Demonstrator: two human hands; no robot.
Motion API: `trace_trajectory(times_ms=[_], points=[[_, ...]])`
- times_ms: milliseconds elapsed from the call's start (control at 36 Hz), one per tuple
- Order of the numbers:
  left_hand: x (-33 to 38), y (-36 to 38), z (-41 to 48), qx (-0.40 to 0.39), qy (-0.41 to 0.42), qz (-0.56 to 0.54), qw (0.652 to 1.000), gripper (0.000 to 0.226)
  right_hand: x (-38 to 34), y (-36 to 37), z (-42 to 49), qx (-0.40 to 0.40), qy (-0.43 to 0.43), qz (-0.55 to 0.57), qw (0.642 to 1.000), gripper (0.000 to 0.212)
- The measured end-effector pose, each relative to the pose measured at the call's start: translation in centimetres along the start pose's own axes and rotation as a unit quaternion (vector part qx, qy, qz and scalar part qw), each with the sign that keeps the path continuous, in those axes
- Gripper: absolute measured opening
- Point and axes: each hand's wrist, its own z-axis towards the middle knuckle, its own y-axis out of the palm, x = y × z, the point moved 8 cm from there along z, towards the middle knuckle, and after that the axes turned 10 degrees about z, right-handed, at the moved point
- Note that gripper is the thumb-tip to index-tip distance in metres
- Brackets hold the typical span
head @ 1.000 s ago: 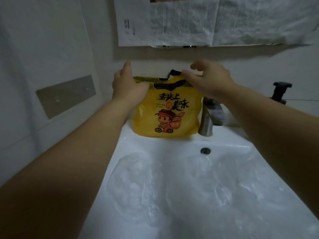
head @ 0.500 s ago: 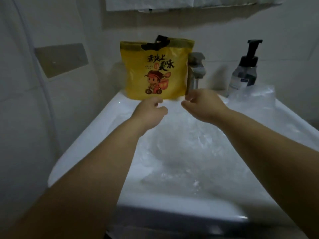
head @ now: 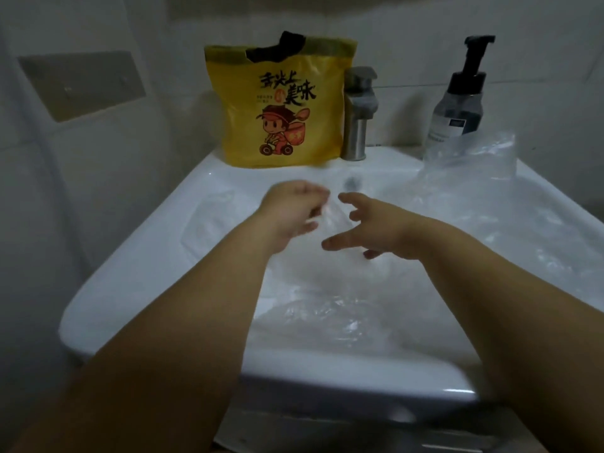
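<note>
A white sink (head: 157, 256) is filled with crumpled clear plastic (head: 327, 299). A yellow printed bag (head: 281, 106) with black handles stands upright on the sink's back ledge, left of the tap. My left hand (head: 291, 210) hovers over the middle of the basin with its fingers curled, and it seems to pinch a bit of the clear plastic, though blur hides the contact. My right hand (head: 372, 227) is just right of it, fingers spread and relaxed above the plastic.
A metal tap (head: 358, 116) stands at the back centre. A pump bottle (head: 457, 106) with a black top sits at the back right, with more clear plastic (head: 474, 155) bunched in front of it. Tiled walls close in on the left and behind.
Both hands left the top of the yellow bag and dropped into the basin. My right hand has spread its fingers. The camera view has tilted down.
</note>
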Motion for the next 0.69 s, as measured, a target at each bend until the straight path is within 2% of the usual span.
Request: trace_trajectory(times_ms=[28,56,111,139,194,250,306,361,472,528,583,639,694], points=[[1.0,-0.2,0.1,-0.008,0.007,-0.085,0.996,0.007,-0.4,-0.1,-0.1,0.005,-0.004,0.012,1.0,0.084],[1.9,-0.1,0.2,-0.022,0.013,-0.165,0.986,0.009,-0.8,-0.4,0.0,0.021,-0.017,0.019,0.999,0.069],[3.3,-0.1,0.0,-0.039,0.022,-0.287,0.957,0.011,-1.9,-1.4,-0.1,0.074,-0.057,0.071,0.993,0.023],[3.6,-0.2,0.0,-0.03,0.029,-0.315,0.948,0.011,-2.2,-1.8,-0.2,0.095,-0.066,0.128,0.985,0.012],[3.0,-0.9,0.3,0.03,0.038,-0.307,0.95,0.021,-2.2,-2.3,-0.3,0.095,-0.063,0.255,0.96,0.013],[1.5,-1.4,0.8,0.086,0.025,-0.218,0.972,0.05,-2.4,-2.6,-0.3,0.076,-0.062,0.361,0.927,0.017],[0.5,-1.3,1.1,0.093,0.008,-0.152,0.984,0.066,-2.6,-2.4,-0.4,0.045,-0.055,0.445,0.893,0.018],[0.1,-0.6,1.1,0.061,-0.006,-0.143,0.988,0.07,-2.8,-2.2,-0.5,0.006,-0.055,0.507,0.86,0.019],[-0.3,1.9,0.9,-0.088,-0.046,-0.155,0.983,0.073,-3.1,-1.6,-0.6,-0.066,-0.055,0.578,0.812,0.028],[-0.1,2.8,0.6,-0.137,-0.032,-0.169,0.976,0.059,-3.3,-1.5,-0.5,-0.082,-0.053,0.582,0.808,0.027],[0.3,2.8,0.6,-0.138,-0.01,-0.164,0.977,0.046,-3.2,-1.5,-0.4,-0.066,-0.045,0.571,0.817,0.027],[0.4,1.9,1.0,-0.096,0.006,-0.151,0.984,0.03,-2.8,-1.9,0.0,-0.024,-0.041,0.552,0.833,0.033],[0.4,0.8,1.6,-0.047,0.009,-0.159,0.986,0.035,-2.2,-2.9,0.1,0.054,-0.037,0.521,0.851,0.029]])
